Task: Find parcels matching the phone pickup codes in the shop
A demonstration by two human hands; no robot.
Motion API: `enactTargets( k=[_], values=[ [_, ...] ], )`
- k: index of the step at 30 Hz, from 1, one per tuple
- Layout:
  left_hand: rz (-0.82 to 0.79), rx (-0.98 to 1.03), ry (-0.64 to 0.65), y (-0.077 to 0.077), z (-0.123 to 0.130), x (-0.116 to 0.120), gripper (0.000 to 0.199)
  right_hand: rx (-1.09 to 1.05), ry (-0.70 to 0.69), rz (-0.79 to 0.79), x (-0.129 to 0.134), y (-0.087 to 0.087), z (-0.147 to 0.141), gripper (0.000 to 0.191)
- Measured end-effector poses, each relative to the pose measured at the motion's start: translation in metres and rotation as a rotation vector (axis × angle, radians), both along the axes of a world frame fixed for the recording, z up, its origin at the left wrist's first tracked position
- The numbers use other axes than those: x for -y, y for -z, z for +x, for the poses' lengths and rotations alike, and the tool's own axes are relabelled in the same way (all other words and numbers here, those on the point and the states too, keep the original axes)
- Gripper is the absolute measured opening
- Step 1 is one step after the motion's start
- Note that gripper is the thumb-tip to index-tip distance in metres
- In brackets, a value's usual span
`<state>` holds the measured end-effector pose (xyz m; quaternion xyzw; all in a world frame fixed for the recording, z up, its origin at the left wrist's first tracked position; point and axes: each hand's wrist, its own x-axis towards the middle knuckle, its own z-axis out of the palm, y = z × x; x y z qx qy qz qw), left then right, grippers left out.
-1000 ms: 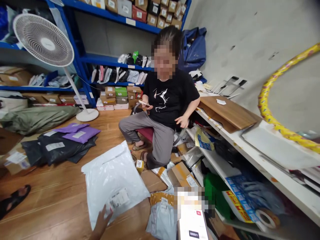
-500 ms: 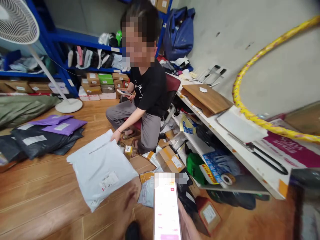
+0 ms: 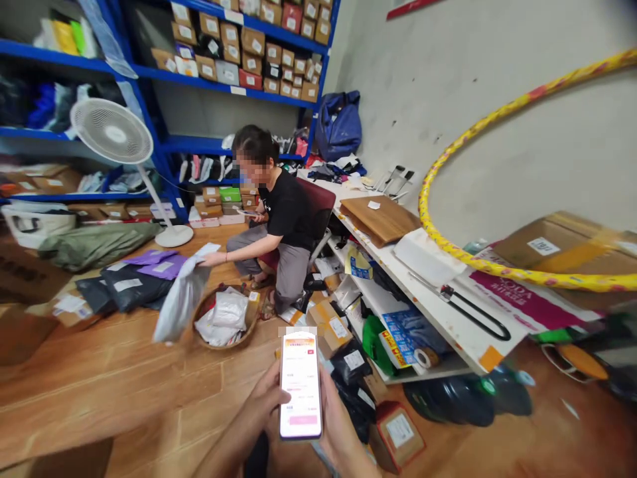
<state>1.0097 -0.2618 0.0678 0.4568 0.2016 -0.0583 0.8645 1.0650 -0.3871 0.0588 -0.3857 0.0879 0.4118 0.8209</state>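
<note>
A phone (image 3: 300,388) with a lit white and pink screen stands upright at the lower centre. My left hand (image 3: 266,401) is closed on its left side, the thumb over the screen's edge. My right hand (image 3: 336,411) wraps its right side. Beyond them, a seated person in a black top (image 3: 288,209) holds a pale plastic mailer (image 3: 182,299) by its upper corner in one hand and a phone in the other. A round wicker basket (image 3: 199,332) holding white packages stands on the floor beside the mailer.
Black parcels (image 3: 129,285) and purple ones (image 3: 164,265) lie at the left, near a white fan (image 3: 112,131). Blue shelves (image 3: 199,76) hold boxes behind. On the right are a white table (image 3: 468,332), a yellow hoop (image 3: 428,179), cartons (image 3: 398,431) and large bottles (image 3: 448,398).
The view has risen and widened. My left hand has come up to the phone. The person has swung the mailer to the left, uncovering the basket.
</note>
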Motion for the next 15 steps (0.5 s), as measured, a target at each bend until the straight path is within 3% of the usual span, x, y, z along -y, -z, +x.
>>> enactTargets(
  k=[3, 5, 8, 12, 15],
  values=[
    [0.066, -0.016, -0.075, -0.026, -0.014, 0.035, 0.074, 0.026, -0.085, 0.054, 0.029, -0.020, -0.007, 0.057],
    [0.112, -0.049, -0.159, -0.038, -0.027, 0.062, 0.066, 0.035, -0.158, 0.088, 0.050, -0.034, -0.015, 0.057],
    [0.159, -0.103, -0.269, -0.052, -0.048, 0.101, 0.053, 0.066, -0.246, 0.114, 0.081, -0.051, -0.030, 0.055],
    [0.153, -0.108, -0.438, -0.067, -0.082, 0.143, 0.063, 0.123, -0.369, 0.165, 0.113, -0.066, -0.052, 0.053],
    [0.171, -0.050, -0.482, -0.078, -0.113, 0.164, 0.057, 0.144, -0.471, 0.239, 0.126, -0.074, -0.071, 0.053]
  ],
)
